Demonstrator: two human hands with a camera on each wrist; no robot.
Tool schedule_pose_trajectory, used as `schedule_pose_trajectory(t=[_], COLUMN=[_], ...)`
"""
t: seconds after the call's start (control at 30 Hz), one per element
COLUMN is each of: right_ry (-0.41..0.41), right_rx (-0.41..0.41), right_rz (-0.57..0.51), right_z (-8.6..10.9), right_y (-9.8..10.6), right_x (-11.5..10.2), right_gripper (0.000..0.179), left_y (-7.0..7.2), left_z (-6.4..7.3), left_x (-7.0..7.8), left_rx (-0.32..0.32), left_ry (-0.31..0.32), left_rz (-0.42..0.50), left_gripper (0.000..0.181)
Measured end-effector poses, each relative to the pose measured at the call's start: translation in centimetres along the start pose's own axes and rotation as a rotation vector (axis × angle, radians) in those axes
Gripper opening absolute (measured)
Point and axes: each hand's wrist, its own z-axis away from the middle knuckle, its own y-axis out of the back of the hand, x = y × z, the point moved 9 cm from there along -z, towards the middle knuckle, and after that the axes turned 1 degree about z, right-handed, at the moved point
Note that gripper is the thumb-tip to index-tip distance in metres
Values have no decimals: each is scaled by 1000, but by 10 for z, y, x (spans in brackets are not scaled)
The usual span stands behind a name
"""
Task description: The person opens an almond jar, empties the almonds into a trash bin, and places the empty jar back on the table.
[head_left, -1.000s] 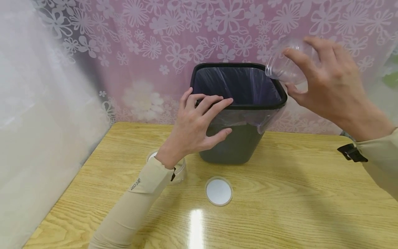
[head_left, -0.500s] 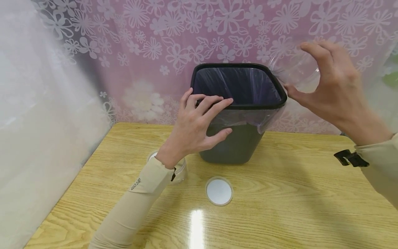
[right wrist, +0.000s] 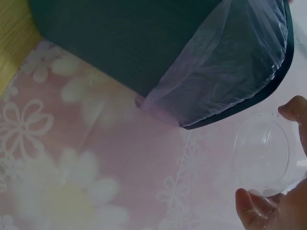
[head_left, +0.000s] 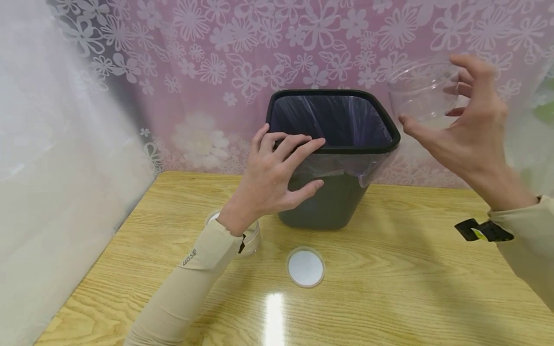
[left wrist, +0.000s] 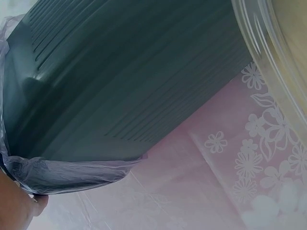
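Note:
My left hand (head_left: pixel 270 178) holds the near rim of a dark grey trash bin (head_left: pixel 324 197), its fingers over the edge and its thumb spread outside. A clear plastic bag lines the trash bin and hangs over its rim; in the right wrist view the liner (right wrist: pixel 225 72) wraps the outside. Right of the trash bin, my right hand (head_left: pixel 476 110) grips a clear plastic jar (head_left: pixel 420 93) between thumb and fingers, up in the air. The jar looks see-through, with nothing showing inside. Its side appears close to the fingertips in the right wrist view too.
A second clear jar (head_left: pixel 254 242) stands on the wooden table (head_left: pixel 389 288), partly hidden under my left wrist. To its right lies a round lid (head_left: pixel 306 267) with a white disc. A pink flowered curtain (head_left: pixel 216 43) hangs behind, pale sheeting (head_left: pixel 56 144) at the left.
The clear jar in my right hand has turned from mouth tilted towards the trash bin to nearly upright, and shifted slightly right of the rim. My left hand stays put.

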Motion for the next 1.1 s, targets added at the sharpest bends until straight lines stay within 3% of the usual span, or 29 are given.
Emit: schedule_pose_trajectory(t=[0.17,0.8,1.1], right_ry=[-72,-99,-177], right_rx=[10,42,53], right_rz=[-29,-127,-172], right_z=[3,17,27], right_y=[1,6,12], right_x=[5,2,9], right_gripper=[93,89,92], left_y=[1,1,0], left_z=[0,1,1], left_x=[0,1,1], left_rx=[0,0,4], left_ry=[6,0,-6], left_rz=[11,7,2], left_gripper=[66,67,67])
